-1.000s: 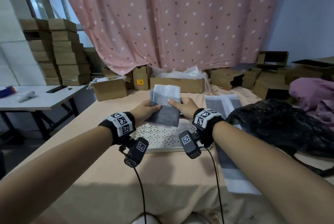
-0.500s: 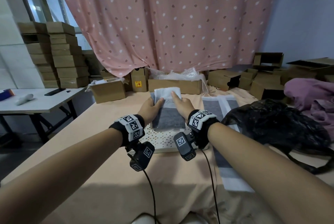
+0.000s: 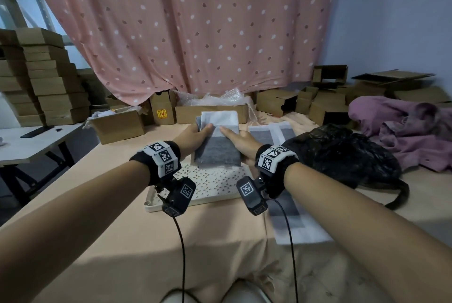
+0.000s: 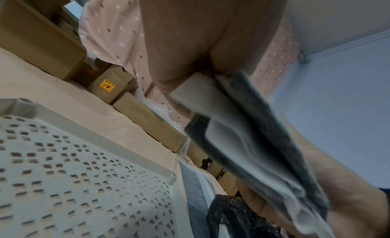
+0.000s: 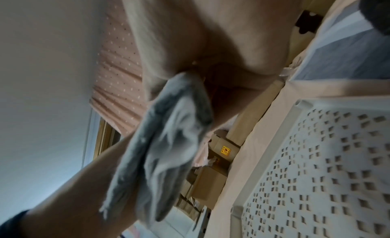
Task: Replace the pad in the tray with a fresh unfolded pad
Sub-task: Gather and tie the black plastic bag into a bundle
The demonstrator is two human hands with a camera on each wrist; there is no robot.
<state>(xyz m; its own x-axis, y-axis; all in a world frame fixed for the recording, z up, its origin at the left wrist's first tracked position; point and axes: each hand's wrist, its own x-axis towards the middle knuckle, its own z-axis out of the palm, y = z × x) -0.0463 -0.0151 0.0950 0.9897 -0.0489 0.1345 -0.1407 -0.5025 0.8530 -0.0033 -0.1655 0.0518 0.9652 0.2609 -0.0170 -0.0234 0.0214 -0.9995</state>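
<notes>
A folded grey and white pad hangs above the far half of a cream perforated tray on the peach table. My left hand grips its left edge, thumb on top. My right hand grips its right edge the same way. In the left wrist view the folded pad shows several layers above the tray. Seen from the right wrist, the pad hangs from my right hand over the tray. No pad is visible on the tray's grid.
An unfolded grey and white pad lies flat on the table right of the tray. A black plastic bag sits further right, purple cloth beyond it. Cardboard boxes line the far edge under a pink dotted curtain. A white side table stands left.
Both hands have carried the folded pad slightly further away, over the tray's far part. The grip on its two side edges is unchanged.
</notes>
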